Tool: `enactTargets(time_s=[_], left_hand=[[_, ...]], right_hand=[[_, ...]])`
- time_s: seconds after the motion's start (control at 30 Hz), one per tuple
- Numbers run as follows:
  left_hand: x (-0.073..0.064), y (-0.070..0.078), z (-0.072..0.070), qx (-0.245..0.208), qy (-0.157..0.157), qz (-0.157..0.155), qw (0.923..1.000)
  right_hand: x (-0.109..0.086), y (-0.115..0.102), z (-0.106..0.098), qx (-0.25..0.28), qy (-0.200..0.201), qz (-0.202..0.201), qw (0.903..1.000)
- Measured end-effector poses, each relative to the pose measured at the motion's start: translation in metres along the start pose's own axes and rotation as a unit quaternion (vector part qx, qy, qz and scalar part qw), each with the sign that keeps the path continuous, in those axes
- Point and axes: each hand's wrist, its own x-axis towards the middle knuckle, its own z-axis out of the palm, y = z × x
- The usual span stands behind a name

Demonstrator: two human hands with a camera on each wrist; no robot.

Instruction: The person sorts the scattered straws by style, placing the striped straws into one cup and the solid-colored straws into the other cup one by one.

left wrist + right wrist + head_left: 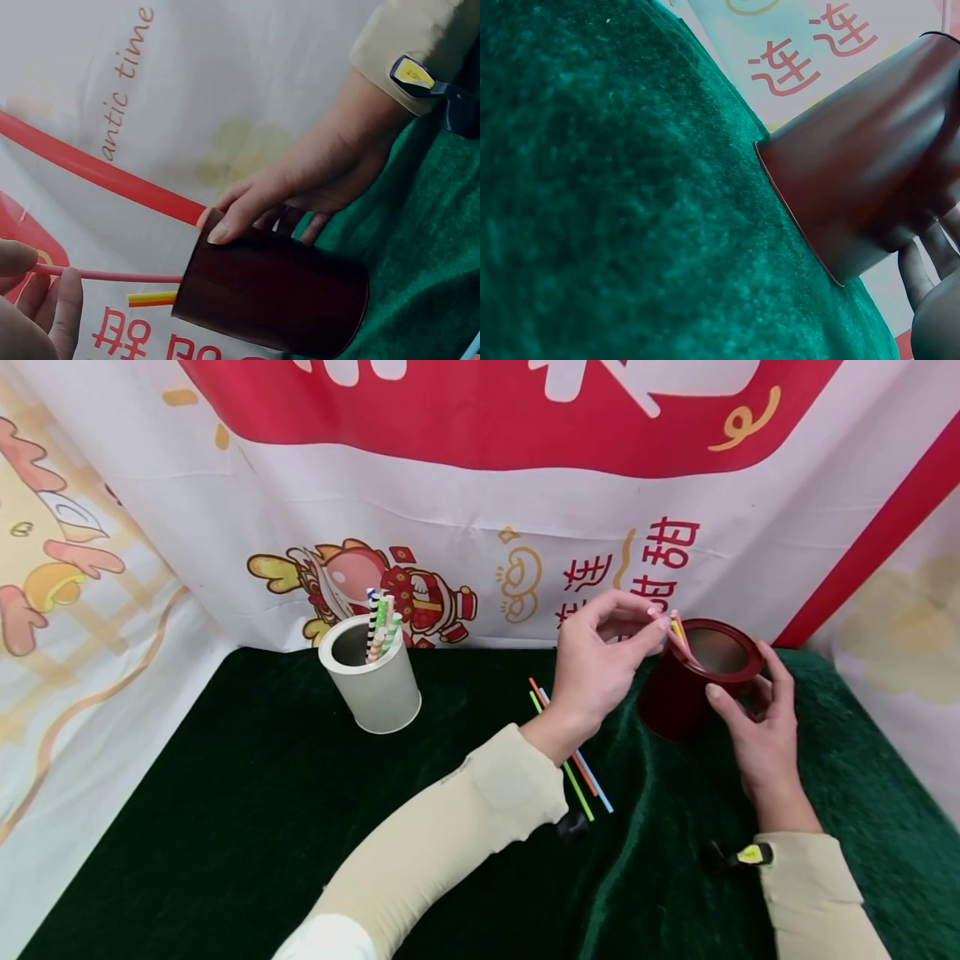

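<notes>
My left hand (600, 660) pinches the upper end of a pink straw (127, 276) between thumb and fingers. The straw's lower end goes inside the mouth of a dark red can (675, 702) standing on the right of the table. Yellow and orange straws (154, 299) also stick out over that can's rim, close to the pink one. With thumb and fingers spread round its right side near the rim, my right hand (772, 735) holds the can. Its base meets the green cloth (630, 195) in the right wrist view.
A white can (382, 697) with several striped straws (381, 631) stands at the back left. Under my left wrist lie loose green (579, 793), orange (586, 774) and blue (597, 783) straws. A printed white backdrop (465, 568) rises behind the table.
</notes>
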Motion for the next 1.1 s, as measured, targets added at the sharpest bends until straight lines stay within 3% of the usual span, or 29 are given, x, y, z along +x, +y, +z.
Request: enactTargets(time_s=[0.43, 0.83, 1.1], left_hand=[[0.011, -0.018, 0.011, -0.005, -0.002, -0.024, 0.9997], [0.017, -0.033, 0.021, 0.042, 0.016, -0.057, 0.9974], [0.016, -0.045, 0.027, 0.083, 0.008, -0.049, 0.9953]], right_hand=[[0.000, 0.001, -0.002, -0.007, -0.003, -0.006, 1.0000], [0.001, 0.001, -0.001, -0.010, -0.004, -0.008, 0.9999], [0.001, 0.003, -0.001, -0.010, -0.003, -0.011, 0.9999]])
